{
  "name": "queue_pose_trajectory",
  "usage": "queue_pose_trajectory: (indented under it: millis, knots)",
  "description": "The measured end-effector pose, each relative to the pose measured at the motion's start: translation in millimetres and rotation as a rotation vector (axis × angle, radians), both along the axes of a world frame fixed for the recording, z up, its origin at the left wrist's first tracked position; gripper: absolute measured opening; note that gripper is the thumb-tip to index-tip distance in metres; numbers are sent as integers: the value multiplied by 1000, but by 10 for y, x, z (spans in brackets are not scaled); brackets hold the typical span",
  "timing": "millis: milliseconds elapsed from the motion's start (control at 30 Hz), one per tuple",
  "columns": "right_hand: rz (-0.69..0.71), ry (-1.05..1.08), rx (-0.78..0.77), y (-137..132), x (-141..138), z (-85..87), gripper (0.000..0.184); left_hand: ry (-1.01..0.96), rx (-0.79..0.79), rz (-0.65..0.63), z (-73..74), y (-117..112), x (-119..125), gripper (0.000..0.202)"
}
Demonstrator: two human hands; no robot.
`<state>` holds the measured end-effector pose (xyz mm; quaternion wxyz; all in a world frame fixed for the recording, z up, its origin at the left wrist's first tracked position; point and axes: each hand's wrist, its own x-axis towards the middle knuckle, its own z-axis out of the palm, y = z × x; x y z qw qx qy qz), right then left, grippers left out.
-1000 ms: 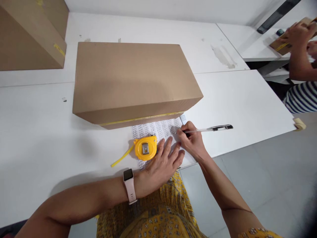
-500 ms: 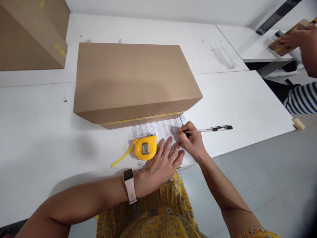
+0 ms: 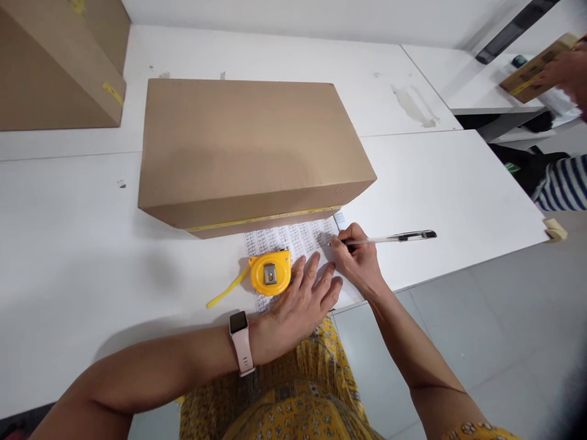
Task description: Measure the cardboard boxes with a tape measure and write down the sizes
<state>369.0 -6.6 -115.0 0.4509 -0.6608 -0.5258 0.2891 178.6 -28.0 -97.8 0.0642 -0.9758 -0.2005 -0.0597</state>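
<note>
My right hand (image 3: 360, 260) is closed around a clear pen (image 3: 389, 238) with a dark tip end, its point at a sheet of paper (image 3: 293, 238) covered in rows of handwriting. Flat on the lower part of that sheet lies my left hand (image 3: 305, 296), fingers spread. Beside its fingertips is a yellow tape measure (image 3: 270, 273), resting on the paper, with its wire-clip side up and a yellow strap trailing left. A large brown cardboard box (image 3: 257, 140) stands just behind and over the sheet's far edge.
More cardboard (image 3: 59, 79) stands at the back left of the white table (image 3: 68, 244). At the far right, another person's hand (image 3: 566, 73) is on a small carton (image 3: 532, 73). The table's front edge runs beside my right arm, above a tiled floor (image 3: 481, 324).
The pen's upper end has shifted slightly right; my left hand, the tape measure and the large box stay put. At far right the other person's hand has moved a little on the small carton.
</note>
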Motion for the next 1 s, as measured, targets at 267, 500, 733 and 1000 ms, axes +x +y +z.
queue_pose_trajectory:
  millis: [267,500,733,1000]
  knots:
    - [-1,-24,5,8,1,15,23,-8,-8,1,-28,-4,7,49]
    - [-19,-17,19,5,-23,24,25,14,-10,0,20,3,-1,49]
    - [-269,-184,175,-53,278,-8,13,1,-17,-1,-32,-7,-14,52]
    - [-51,-776,104,-62,828,-150,45,6,23,3,-62,-17,-42,56]
